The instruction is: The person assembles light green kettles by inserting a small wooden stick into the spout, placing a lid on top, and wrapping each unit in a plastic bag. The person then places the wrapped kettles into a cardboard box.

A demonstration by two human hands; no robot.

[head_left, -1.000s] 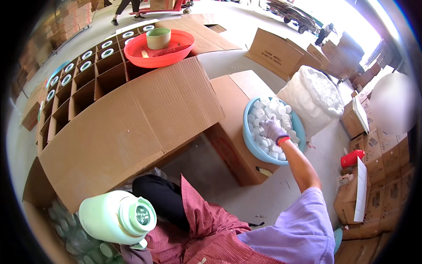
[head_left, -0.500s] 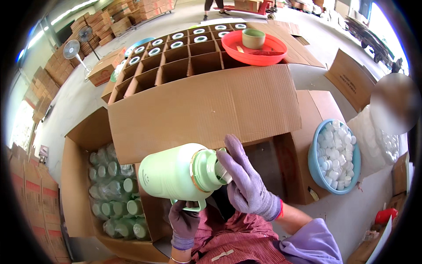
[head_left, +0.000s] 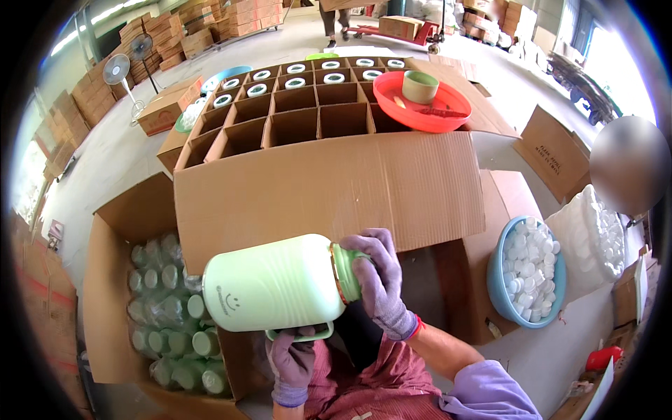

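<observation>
Lying near-level above lap (head_left: 388, 374): mint-green flask (head_left: 269, 283), long axis left to right, neck (head_left: 347, 278) rightward. Handle (head_left: 318, 332) held underneath by curled left grip (head_left: 292, 358); neck partly covered by nearer right grip (head_left: 383, 287), half-curled, anything held inside hidden.

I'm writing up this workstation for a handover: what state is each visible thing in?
Green flask: held on its side, mouth hidden
Left hand: closed at the flask's handle
Right hand: curled around the flask's neck end
Divided box: open
Left box: open, loaded
Red tray: resting on the divided box
Green cup: upright in the tray
Blue basin: filled with white caps
Standing fan: upright; whether running, unclear
</observation>
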